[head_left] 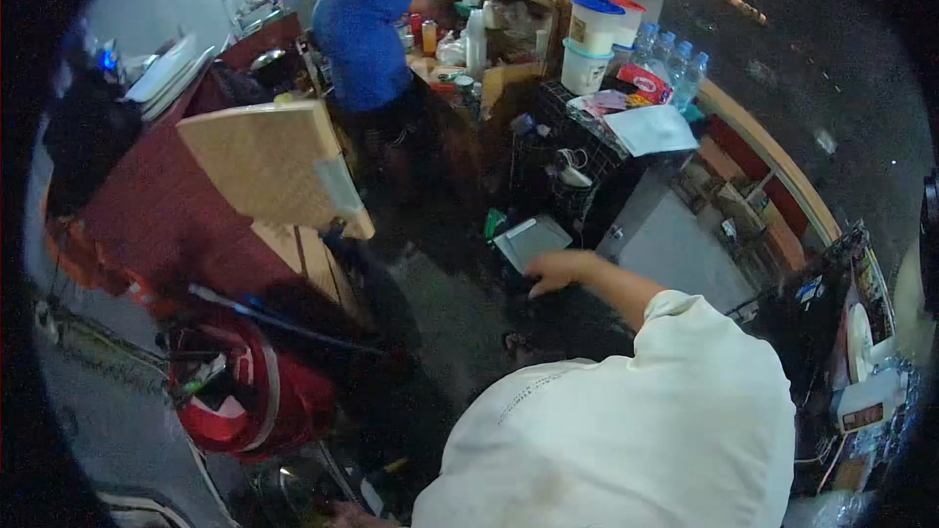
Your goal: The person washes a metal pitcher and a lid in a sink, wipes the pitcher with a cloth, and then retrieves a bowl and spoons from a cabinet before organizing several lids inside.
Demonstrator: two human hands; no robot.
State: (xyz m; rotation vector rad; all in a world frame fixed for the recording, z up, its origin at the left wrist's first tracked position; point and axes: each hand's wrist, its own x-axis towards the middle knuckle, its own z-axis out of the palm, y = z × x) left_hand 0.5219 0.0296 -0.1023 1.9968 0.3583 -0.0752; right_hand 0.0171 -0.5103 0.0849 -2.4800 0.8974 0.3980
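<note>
My right hand (559, 271) reaches forward from a white sleeve, fingers loosely apart and nothing visible in them. It overlaps the near edge of a pale, flat, rectangular lid-like thing (533, 240), which has a green item (495, 224) at its left. At the bottom edge, a small part of my left hand (354, 515) shows, dark and cut off by the frame. Near it is a whitish flat strip (372, 497). The left fingers are hidden, so I cannot tell what they hold. My white shirt (626, 430) fills the lower middle.
Ahead, a person in a blue shirt (362, 39) faces a cluttered counter. A wooden board (259, 156) leans at the left, above a red bag (254, 391). Lidded tubs (585, 68) and water bottles (675, 64) stand on a black rack (558, 152), beside a grey cabinet (675, 244).
</note>
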